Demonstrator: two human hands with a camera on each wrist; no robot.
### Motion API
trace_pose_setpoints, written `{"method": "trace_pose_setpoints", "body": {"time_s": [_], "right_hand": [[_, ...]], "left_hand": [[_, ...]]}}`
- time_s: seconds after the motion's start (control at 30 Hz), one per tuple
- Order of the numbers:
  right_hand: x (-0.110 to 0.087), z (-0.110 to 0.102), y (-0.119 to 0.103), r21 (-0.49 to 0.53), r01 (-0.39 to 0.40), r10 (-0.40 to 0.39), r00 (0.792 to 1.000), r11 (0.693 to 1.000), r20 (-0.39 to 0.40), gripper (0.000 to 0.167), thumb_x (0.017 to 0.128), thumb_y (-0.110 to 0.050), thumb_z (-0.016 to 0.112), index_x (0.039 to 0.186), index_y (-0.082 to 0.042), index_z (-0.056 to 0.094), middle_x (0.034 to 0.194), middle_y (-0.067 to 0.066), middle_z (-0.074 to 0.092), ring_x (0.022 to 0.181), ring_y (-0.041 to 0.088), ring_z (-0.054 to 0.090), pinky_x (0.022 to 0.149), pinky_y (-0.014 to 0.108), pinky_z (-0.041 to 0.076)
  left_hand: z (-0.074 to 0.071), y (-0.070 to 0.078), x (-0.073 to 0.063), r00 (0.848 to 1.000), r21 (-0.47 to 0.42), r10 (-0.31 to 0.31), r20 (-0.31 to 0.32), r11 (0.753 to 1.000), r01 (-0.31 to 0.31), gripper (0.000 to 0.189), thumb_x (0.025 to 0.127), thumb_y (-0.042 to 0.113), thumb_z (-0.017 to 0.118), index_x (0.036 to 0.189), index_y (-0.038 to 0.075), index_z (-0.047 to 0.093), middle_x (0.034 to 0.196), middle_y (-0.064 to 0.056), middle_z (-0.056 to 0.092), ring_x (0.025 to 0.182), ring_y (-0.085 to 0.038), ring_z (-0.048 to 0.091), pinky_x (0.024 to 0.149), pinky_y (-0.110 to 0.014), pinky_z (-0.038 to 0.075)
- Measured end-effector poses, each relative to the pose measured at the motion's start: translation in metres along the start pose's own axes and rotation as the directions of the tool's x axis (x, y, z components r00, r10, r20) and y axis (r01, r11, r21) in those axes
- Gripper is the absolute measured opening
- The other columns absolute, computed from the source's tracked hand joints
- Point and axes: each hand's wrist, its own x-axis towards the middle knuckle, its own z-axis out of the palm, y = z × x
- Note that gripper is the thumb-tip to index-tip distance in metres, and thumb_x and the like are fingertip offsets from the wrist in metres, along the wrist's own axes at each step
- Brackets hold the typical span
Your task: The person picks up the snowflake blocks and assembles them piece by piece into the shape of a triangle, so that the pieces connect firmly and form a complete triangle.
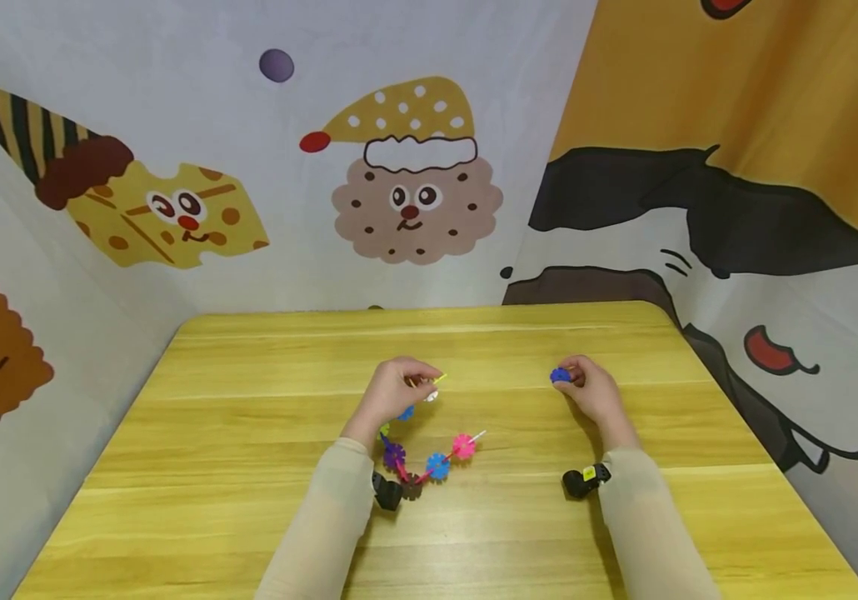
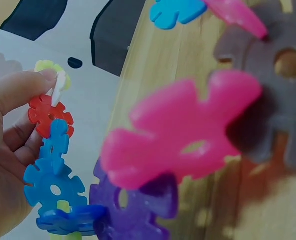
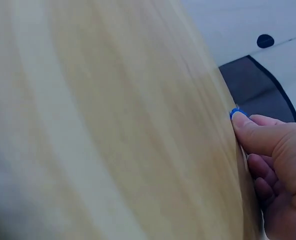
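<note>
My left hand (image 1: 393, 387) pinches a yellow snowflake disc (image 2: 48, 65) at one end of a chain of interlocking plastic snowflake discs. Beside it in the left wrist view are a white disc (image 2: 59, 89), seen nearly edge-on, and a red disc (image 2: 45, 114). Below the hand, the chain runs on through blue, purple (image 1: 394, 455) and brown (image 1: 411, 488) discs, then curves right to a light blue disc (image 1: 438, 467) and a pink disc (image 1: 463, 447). Apart from the chain, my right hand (image 1: 594, 393) pinches a dark blue snowflake disc (image 1: 560, 376) between thumb and fingers.
Both hands are over a wooden table (image 1: 519, 533), toward its far side. A cloth backdrop (image 1: 264, 283) with cartoon prints hangs behind it. Each wrist wears a small black camera, such as the right one (image 1: 581, 483).
</note>
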Motion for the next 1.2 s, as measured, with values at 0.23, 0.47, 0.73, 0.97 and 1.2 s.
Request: {"method": "trace_pose_setpoints", "body": {"time_s": [0.23,0.47,0.73,0.97,1.2], "right_hand": [[-0.005,0.008,-0.013,0.058,0.011,-0.013,1.000,0.998,0.026,0.029,0.089,-0.010,0.075,0.115,-0.005,0.063,0.090,0.010,0.065,0.082,0.025,0.058,0.074,0.037,0.047],[-0.009,0.027,-0.043,0.233,0.044,-0.061,0.996,0.971,0.066,0.028,0.088,-0.002,0.074,0.115,-0.003,0.065,0.088,0.008,0.062,0.081,0.022,0.054,0.069,0.029,0.046],[-0.009,0.051,-0.088,0.406,0.110,-0.142,0.989,0.907,0.049,0.030,0.088,0.000,0.073,0.118,-0.001,0.067,0.089,0.009,0.066,0.083,0.017,0.059,0.074,0.023,0.051],[-0.010,0.065,-0.122,0.488,0.153,-0.198,0.979,0.859,0.040,0.029,0.090,0.002,0.069,0.119,0.001,0.067,0.088,0.015,0.065,0.080,0.018,0.058,0.070,0.022,0.049],[-0.008,0.076,-0.129,0.477,0.139,-0.195,0.978,0.868,0.069,0.028,0.093,-0.002,0.067,0.121,-0.008,0.070,0.091,0.007,0.067,0.081,0.018,0.059,0.070,0.032,0.053]], "left_hand": [[0.000,0.001,0.001,1.000,-0.001,0.003,-0.001,1.000,-0.003,0.017,0.087,0.003,0.075,0.103,0.004,0.077,0.087,0.002,0.066,0.076,-0.014,0.058,0.069,-0.030,0.052],[0.000,0.001,0.001,1.000,-0.008,0.008,0.006,1.000,-0.008,0.017,0.088,0.003,0.074,0.104,0.005,0.077,0.089,0.001,0.066,0.077,-0.016,0.058,0.068,-0.031,0.052],[0.002,0.000,0.001,1.000,-0.008,-0.006,0.003,1.000,0.006,0.015,0.088,0.004,0.075,0.102,0.006,0.078,0.090,0.001,0.066,0.077,-0.015,0.058,0.068,-0.030,0.053],[0.004,-0.002,0.000,1.000,-0.001,0.004,-0.021,1.000,-0.004,0.014,0.087,0.002,0.075,0.100,0.005,0.078,0.088,0.000,0.066,0.073,-0.014,0.057,0.065,-0.029,0.052],[0.004,0.001,-0.001,0.999,0.024,0.029,-0.026,0.999,-0.028,0.014,0.087,0.002,0.075,0.100,0.004,0.078,0.089,-0.001,0.067,0.073,-0.014,0.057,0.065,-0.028,0.051]]}}
